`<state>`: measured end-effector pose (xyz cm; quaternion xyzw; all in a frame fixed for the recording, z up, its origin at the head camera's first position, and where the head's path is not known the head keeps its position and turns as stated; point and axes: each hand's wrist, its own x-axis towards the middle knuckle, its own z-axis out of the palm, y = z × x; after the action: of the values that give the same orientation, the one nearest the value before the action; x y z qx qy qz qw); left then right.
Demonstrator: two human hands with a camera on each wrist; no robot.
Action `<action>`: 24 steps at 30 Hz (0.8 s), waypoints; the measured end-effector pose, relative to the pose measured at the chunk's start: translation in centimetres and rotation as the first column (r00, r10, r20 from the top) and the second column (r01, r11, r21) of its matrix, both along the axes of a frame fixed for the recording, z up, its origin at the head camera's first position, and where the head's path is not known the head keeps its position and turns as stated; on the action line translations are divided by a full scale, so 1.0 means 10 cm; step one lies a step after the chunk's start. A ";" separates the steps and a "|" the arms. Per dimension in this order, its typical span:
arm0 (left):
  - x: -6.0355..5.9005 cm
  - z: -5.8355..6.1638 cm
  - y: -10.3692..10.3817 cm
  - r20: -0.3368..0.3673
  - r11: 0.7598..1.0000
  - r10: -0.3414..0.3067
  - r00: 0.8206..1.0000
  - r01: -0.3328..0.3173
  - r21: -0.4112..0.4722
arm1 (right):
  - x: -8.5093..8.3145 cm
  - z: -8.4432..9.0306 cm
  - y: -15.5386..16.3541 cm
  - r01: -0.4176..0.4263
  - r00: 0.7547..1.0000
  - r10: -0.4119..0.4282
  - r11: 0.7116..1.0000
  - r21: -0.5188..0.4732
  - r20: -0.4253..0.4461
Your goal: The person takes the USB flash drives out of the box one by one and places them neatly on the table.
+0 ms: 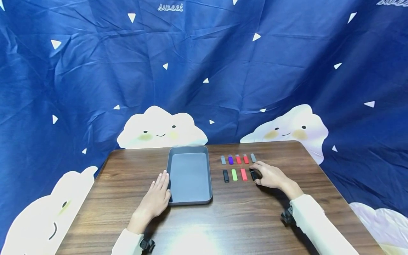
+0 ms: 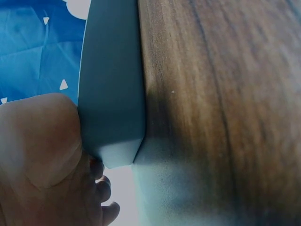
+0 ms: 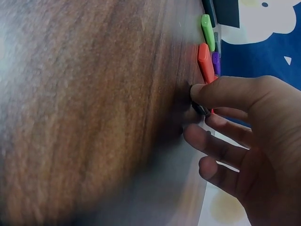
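tray: i see the grey tray (image 1: 190, 175) on the wooden table (image 1: 242, 219), left of centre, and nothing lies inside it.
left hand: my left hand (image 1: 157, 198) lies flat on the table with fingers straight and together, its edge touching the tray's left wall (image 2: 110, 89); it holds nothing.
right hand: my right hand (image 1: 269, 175) is curled over the last black stick (image 1: 253, 174) at the right end of the near row; in the right wrist view the thumb (image 3: 221, 92) and a finger pinch it while it is on the table or barely off it, i cannot tell which.
near row: a black stick (image 1: 226, 175), a green stick (image 1: 234, 174) and a red stick (image 1: 243, 174) lie side by side, just left of the pinched one.
far row: a grey stick (image 1: 223, 160), a purple stick (image 1: 230, 159), two red sticks (image 1: 242, 159) and another grey stick (image 1: 253, 157) lie in line beyond them.
progress: i judge the work at its very start; none of the nine sticks is in the tray, and only the first is being taken up.
left to do: by my reading, all nine remain outside the tray.
writing: the word "sweet" (image 1: 170, 7) in white script on the blue backdrop (image 1: 95, 71); i read no label on the sticks or tray.
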<state>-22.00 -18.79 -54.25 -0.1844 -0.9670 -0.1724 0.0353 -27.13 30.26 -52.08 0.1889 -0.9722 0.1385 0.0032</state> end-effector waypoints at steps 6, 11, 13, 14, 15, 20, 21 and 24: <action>0.01 0.06 0.02 0.022 1.000 -0.001 1.000 0.001 0.024 | 0.02 0.00 0.01 -0.005 1.000 0.005 1.000 0.001 -0.011; 0.01 0.11 0.01 0.052 1.000 0.000 0.999 0.002 -0.022 | 0.05 0.01 0.03 -0.010 0.999 0.010 1.000 -0.005 -0.030; 0.00 0.11 -0.01 0.051 0.999 -0.001 0.999 0.003 -0.043 | 0.07 0.03 0.04 -0.008 0.999 0.007 1.000 -0.013 -0.044; -0.01 0.11 -0.01 0.048 0.999 -0.002 0.999 0.004 -0.048 | 0.07 0.04 0.04 -0.004 0.999 0.003 1.000 -0.020 -0.050; -0.02 0.11 -0.02 0.036 0.999 -0.006 0.999 0.008 -0.042 | 0.08 0.05 0.05 0.001 0.998 -0.003 1.000 -0.026 -0.056; -0.08 0.12 -0.06 -0.047 1.000 -0.001 0.999 0.003 0.025 | 0.09 0.13 0.06 0.059 0.995 -0.064 0.996 -0.063 -0.082; -0.09 0.12 -0.06 -0.074 0.999 0.007 0.997 -0.004 0.038 | 0.09 0.15 0.06 0.068 0.994 -0.074 0.995 -0.070 -0.085; -0.14 0.14 -0.08 -0.172 0.998 0.032 0.985 -0.022 0.060 | 0.09 0.20 0.07 0.089 0.991 -0.096 0.993 -0.079 -0.098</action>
<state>-23.35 -19.54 -52.84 -0.1845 -0.9573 -0.1831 0.1265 -26.22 30.94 -50.12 0.1502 -0.9727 0.1644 0.0660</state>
